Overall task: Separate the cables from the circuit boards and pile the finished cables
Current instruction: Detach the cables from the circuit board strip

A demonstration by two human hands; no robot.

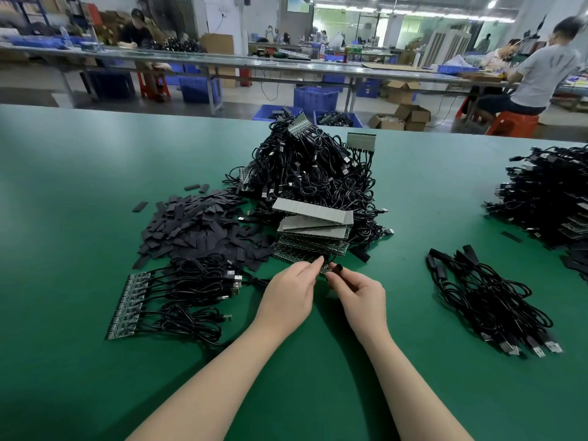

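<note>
While both hands meet at the centre of the frame, the task's thing sits between them: a small green circuit board piece (324, 268) with a black cable end (338, 268) attached, held just in front of the stack of boards (313, 232). The left hand (288, 294) pinches the board edge with its fingertips; the right hand (361, 296) pinches the black cable end, fingers curled round it. How firmly either grips cannot be told.

To do this step well, I judge the hands should stay close to the joint — bending or pulling there rather than along the cord, so the thin cable is not strained. A short, clean snap seems better than twisting (the board looks brittle and thin).

Outward from there: the stacked boards are flat, grey-faced strips with green speckled edges. Behind them, in the upper middle, rises a big tangled heap of cables (313, 173), glossy black, with metal plug tips. Left of centre lies a spread of black sleeves (203, 224), matte, flat and rectangular. At lower left a long green board strip (127, 308) has its row of cables joined to it. At right, well apart from the hands, the finished cable pile (490, 297) lies loosely looped on the smooth green table (79, 192) — the likely place for this one.
</note>
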